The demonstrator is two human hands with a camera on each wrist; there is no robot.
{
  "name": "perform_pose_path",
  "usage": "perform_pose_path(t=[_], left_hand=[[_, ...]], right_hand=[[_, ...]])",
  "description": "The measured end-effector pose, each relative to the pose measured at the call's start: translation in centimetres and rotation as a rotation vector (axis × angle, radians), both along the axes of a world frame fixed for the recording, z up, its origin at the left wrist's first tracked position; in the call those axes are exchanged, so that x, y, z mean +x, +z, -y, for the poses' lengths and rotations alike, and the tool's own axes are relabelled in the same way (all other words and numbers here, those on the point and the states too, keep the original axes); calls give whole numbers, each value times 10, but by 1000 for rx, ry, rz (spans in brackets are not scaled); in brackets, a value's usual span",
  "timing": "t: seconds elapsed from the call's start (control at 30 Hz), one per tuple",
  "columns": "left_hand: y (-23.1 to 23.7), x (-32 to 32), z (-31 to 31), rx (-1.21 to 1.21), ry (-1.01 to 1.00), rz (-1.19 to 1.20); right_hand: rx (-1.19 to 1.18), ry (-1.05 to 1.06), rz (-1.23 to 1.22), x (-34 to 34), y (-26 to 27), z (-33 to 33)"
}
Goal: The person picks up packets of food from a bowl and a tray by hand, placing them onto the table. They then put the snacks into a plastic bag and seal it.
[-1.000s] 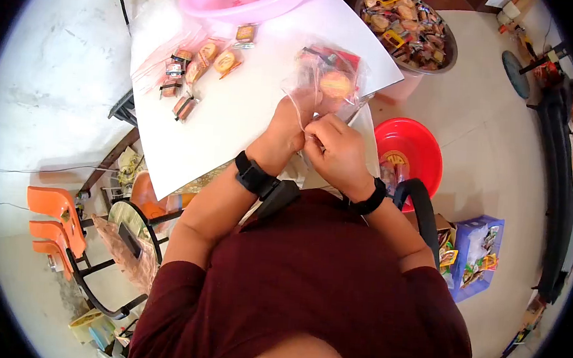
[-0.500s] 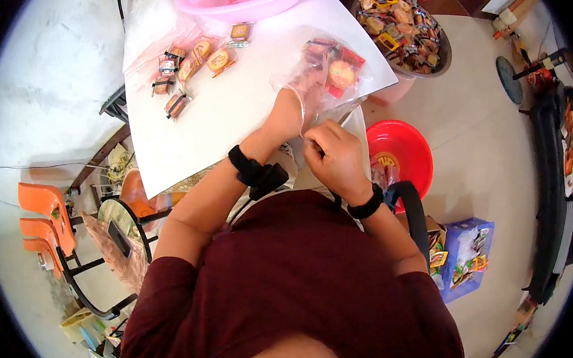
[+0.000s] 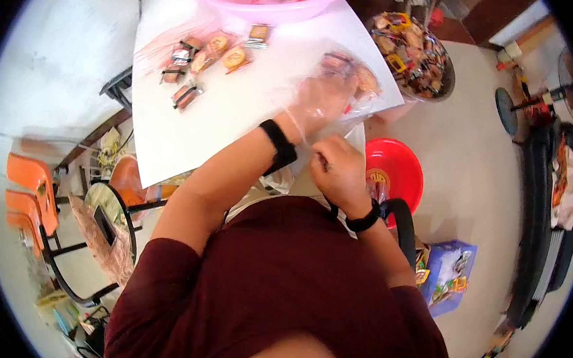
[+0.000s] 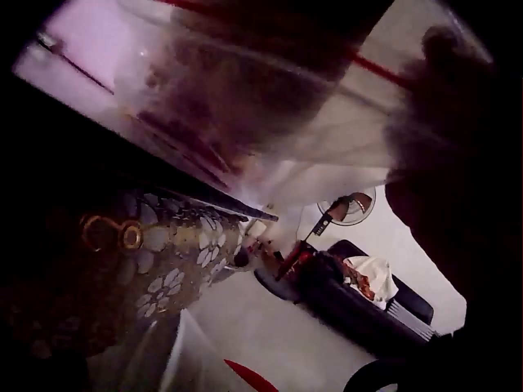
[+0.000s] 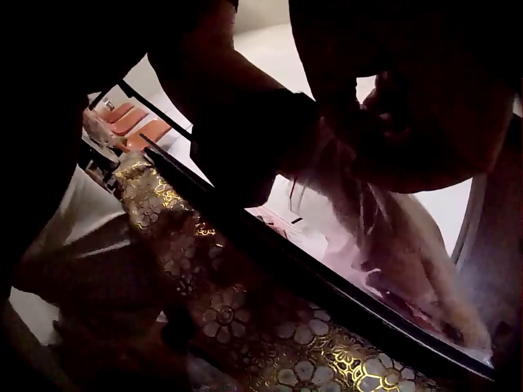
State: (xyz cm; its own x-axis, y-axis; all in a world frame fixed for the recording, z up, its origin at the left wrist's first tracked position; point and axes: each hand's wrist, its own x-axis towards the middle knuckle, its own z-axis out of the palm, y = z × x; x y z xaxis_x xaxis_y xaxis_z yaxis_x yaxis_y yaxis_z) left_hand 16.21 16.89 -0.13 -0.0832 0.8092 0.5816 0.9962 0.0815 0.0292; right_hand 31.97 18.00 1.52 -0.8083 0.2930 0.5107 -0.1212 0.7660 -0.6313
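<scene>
A clear plastic bag point(image 3: 352, 121) with several wrapped biscuits point(image 3: 367, 83) inside hangs over the near right part of the white table point(image 3: 231, 120). My left hand point(image 3: 322, 104) is inside the bag up to the wrist, its fingers stretched toward the biscuits and blurred by the film. In the right wrist view that hand shows long and straight through the plastic. Close beside it, my right hand point(image 3: 341, 170) pinches the edge of the bag's mouth between thumb and curled fingers. Both wrist views are dark.
Loose wrapped snacks point(image 3: 205, 54) lie on the table's left. A pink basin point(image 3: 277, 9) stands at the back. A metal bowl point(image 3: 448, 80) heaped with packets stands at the right, above a red basin point(image 3: 409, 163). A blue crate point(image 3: 438, 298) sits on the floor.
My left hand has pushed further forward and right into the bag, over the biscuits. The right hand keeps its pinch on the bag's edge. The whole view has shifted slightly.
</scene>
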Motion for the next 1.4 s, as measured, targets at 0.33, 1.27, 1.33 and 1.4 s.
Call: perform_pose_path(t=[0.33,1.27,1.33,1.4], left_hand=[[0,-1,82,-193,-70,30],[42,-150,183,-74,893,188],[59,-120,197,93,734,328],[62,-90,213,238,584,537]], right_hand=[[28,-116,75,-12,-22,-19],[124,136,148,-78,8,-11],[-3,86,205,-72,10,-3],[-106,51,140,-70,10,3]])
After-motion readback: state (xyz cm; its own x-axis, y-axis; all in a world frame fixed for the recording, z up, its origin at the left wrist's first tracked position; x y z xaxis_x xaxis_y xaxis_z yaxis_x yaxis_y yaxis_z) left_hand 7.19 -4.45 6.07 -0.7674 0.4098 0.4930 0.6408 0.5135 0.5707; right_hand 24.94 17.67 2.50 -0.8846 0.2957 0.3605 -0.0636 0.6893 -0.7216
